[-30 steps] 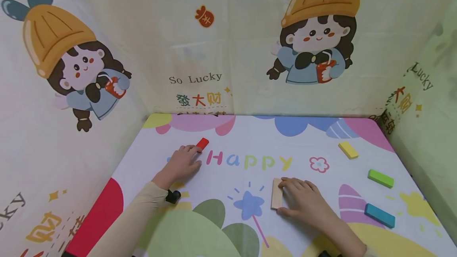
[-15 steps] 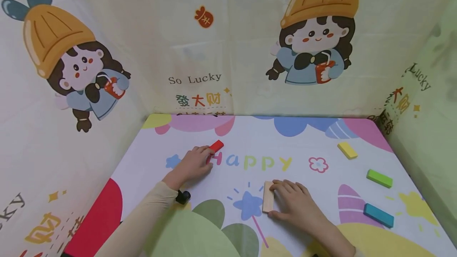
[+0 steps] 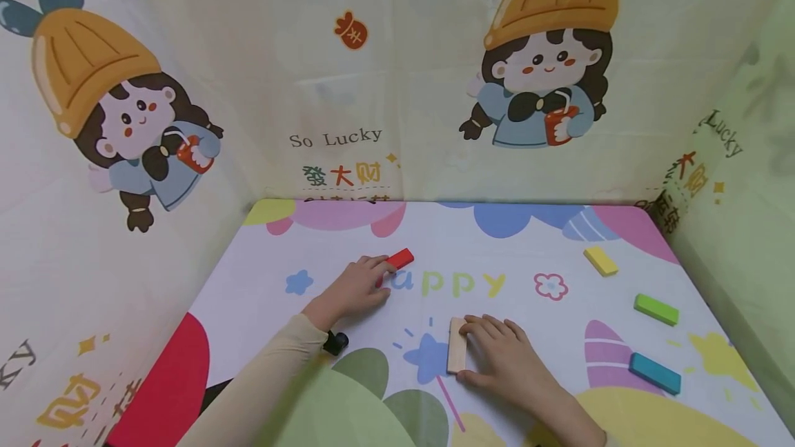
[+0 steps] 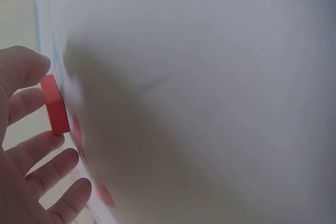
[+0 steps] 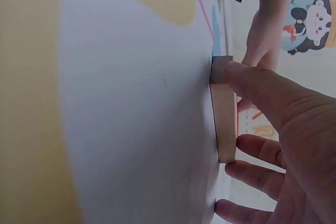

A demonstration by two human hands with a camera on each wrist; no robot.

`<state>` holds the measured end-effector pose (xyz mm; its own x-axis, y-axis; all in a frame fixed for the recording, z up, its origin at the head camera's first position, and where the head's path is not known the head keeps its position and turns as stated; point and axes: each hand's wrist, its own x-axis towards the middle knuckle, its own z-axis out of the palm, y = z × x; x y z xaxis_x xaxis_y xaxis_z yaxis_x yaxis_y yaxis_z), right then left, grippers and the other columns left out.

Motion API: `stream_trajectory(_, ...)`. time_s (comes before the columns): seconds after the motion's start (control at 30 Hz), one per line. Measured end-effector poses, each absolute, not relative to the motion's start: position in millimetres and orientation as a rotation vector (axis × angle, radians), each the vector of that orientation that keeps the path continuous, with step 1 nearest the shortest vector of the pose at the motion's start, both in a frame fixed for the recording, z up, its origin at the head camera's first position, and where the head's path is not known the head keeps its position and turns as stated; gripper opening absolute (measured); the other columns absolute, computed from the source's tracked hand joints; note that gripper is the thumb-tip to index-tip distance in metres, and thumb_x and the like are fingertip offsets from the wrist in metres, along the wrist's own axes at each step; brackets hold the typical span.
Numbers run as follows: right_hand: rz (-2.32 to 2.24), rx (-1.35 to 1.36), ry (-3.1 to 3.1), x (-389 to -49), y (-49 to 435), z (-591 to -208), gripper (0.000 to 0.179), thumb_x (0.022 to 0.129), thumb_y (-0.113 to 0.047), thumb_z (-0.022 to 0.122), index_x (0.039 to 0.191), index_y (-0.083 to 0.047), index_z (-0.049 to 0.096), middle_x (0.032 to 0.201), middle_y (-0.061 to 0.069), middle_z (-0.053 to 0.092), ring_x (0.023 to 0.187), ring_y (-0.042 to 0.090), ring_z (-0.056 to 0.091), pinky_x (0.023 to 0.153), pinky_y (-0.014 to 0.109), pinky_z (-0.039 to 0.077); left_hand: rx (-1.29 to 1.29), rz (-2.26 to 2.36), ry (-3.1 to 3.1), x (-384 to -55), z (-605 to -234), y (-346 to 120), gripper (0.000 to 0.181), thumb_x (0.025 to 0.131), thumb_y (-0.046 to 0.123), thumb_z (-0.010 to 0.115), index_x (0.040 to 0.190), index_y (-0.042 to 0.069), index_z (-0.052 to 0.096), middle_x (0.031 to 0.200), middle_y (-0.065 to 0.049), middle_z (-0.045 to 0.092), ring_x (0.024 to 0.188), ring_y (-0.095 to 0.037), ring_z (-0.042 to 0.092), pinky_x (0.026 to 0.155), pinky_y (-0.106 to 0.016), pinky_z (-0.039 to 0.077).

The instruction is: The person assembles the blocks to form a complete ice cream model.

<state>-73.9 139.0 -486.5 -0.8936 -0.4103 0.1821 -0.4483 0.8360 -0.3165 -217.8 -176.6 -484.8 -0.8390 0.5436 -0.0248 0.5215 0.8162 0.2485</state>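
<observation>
My left hand point(image 3: 352, 290) reaches over the printed tabletop and pinches a red block point(image 3: 401, 258), its fingertips at the near end. In the left wrist view, thumb and fingers sit at the two ends of the red block point(image 4: 56, 104), which is close to the white surface. To the right and nearer, my right hand point(image 3: 506, 363) holds a plain wooden block point(image 3: 457, 346) lying along the table. The right wrist view has the thumb at one end of that wooden block point(image 5: 224, 116) and fingertips by the other.
Along the right side lie a yellow block point(image 3: 600, 261), a green block point(image 3: 656, 309) and a blue block point(image 3: 655, 373). A cartoon-printed cloth point(image 3: 428, 88) walls the table at the back and both sides. The tabletop point(image 3: 522, 240) carries printed letters and shapes.
The red block has slid to the right with my left hand, over the printed letters. My right hand has shifted the wooden block left, so the two blocks are closer together.
</observation>
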Motion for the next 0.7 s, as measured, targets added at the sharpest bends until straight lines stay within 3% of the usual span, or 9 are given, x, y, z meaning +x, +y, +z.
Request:
stream_trajectory(0.23,0.547,0.692,-2.902,-73,135,-484,0.062,0.072,-0.05,0.089,0.121,-0.021,0.064,0.139,0.001,0.064,0.131,0.036,0.058,0.107,0.062,0.041,0.99,0.402,2.861,-217,-487,-161,0.036,0.098,0.03,0.065,0.132,0.021,0.06,0.156,-0.011,0.049,0.14,-0.033,0.048,0.104,-0.056,0.045)
stream_trajectory(0.37,0.557,0.692,-2.9,-72,134,-484,0.062,0.072,-0.049,0.089,0.121,-0.021,0.064,0.139,0.002,0.064,0.13,0.037,0.058,0.107,0.062,0.041,0.968,0.54,2.872,-217,-490,-149,0.028,0.099,0.024,0.065,0.126,0.019,0.062,0.143,-0.007,0.061,0.128,-0.028,0.055,0.102,-0.049,0.047)
stream_trajectory(0.53,0.555,0.668,-2.921,-72,134,-482,0.062,0.072,-0.049,0.089,0.121,-0.022,0.063,0.139,0.001,0.063,0.131,0.036,0.058,0.108,0.063,0.04,0.677,0.894,2.864,-218,-489,-127,0.023,0.097,0.015,0.065,0.119,0.01,0.066,0.111,-0.004,0.069,0.1,-0.019,0.058,0.09,-0.036,0.052)
stream_trajectory(0.7,0.568,0.654,-2.929,-71,133,-482,0.061,0.072,-0.049,0.089,0.12,-0.022,0.064,0.139,0.001,0.063,0.131,0.035,0.057,0.106,0.063,0.041,0.367,1.085,2.839,-223,-484,-109,0.021,0.095,0.012,0.067,0.115,0.006,0.07,0.102,-0.006,0.067,0.088,-0.017,0.057,0.08,-0.031,0.051)
